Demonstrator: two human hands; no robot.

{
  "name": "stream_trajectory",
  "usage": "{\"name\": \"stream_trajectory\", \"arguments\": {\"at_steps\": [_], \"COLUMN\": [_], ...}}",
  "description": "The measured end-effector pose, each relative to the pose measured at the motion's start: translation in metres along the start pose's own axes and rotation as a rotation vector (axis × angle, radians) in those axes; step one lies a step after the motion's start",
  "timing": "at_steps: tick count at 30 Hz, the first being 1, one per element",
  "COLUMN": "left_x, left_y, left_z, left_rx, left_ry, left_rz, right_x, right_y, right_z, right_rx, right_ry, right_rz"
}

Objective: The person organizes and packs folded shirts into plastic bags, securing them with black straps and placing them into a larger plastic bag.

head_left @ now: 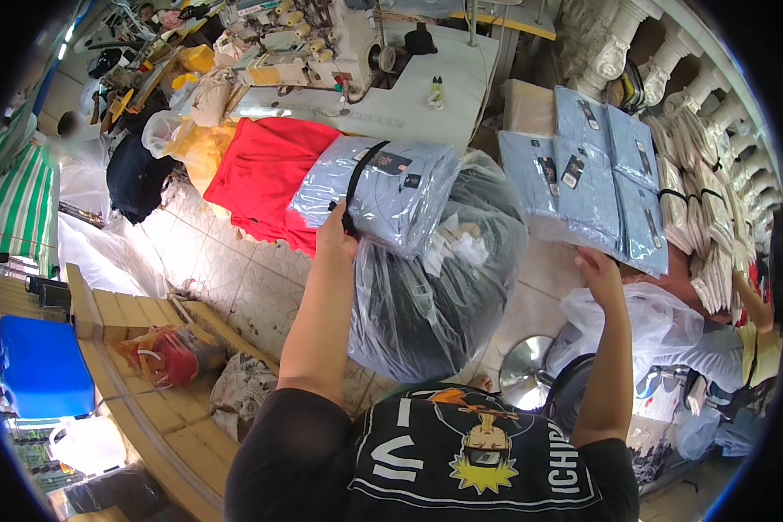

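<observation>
Black T-shirt [322, 452] Nearest, Both Hands Out Among Bagged Garments

Up close it's that cartoon-printed shirt, arms stretched forward on either side of a bulging clear plastic sack [426, 304] of dark contents. That sack is the big obstacle, filling the floor between the hands! Left hand [339, 233] is at the near edge of the strapped bundle [431, 187], light blue garments in clear plastic, and its fingers are closed on the black strap [357, 183]. Red cloth [270, 165] lies right up against the bundle's left end.

Over to the right hand [598, 270]: fingers half curled at the near edge of the blue garment packs [583, 196], and I can't tell whether they grip. Off-white cloth bundles [713, 209] crowd those packs from the right, balusters [622, 35] rise behind, and loose clear plastic [661, 317] billows just below. Beyond the strapped bundle, a sewing machine [348, 52] and a small bottle [436, 93] occupy the tabletop [465, 65]. Far right, another person's arm [752, 300] pokes in!
</observation>
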State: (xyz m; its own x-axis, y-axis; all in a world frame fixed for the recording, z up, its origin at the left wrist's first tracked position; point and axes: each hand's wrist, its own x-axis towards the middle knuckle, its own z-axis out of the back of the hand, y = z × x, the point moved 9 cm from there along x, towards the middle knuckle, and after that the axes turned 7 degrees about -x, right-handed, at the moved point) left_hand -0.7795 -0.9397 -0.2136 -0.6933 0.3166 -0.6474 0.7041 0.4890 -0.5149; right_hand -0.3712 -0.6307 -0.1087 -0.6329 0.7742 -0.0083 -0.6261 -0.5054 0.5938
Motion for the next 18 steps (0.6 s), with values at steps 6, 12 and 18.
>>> {"name": "stream_trajectory", "arguments": {"at_steps": [6, 12, 18], "left_x": [0.003, -0.037, -0.165], "left_y": [0.003, -0.068, 0.008], "left_z": [0.0, 0.002, -0.061], "left_rx": [0.037, 0.521, 1.098], "left_ry": [-0.034, -0.028, 0.234], "left_rz": [0.007, -1.028, -1.148], "right_x": [-0.054, -0.086, -0.118], "right_y": [-0.028, -0.038, -0.072], "right_z": [0.011, -0.004, -0.019], "right_rx": [0.023, -0.162, -0.231], "right_ry": [0.002, 0.021, 0.153], "right_rz": [-0.146, -0.094, -0.173]}}
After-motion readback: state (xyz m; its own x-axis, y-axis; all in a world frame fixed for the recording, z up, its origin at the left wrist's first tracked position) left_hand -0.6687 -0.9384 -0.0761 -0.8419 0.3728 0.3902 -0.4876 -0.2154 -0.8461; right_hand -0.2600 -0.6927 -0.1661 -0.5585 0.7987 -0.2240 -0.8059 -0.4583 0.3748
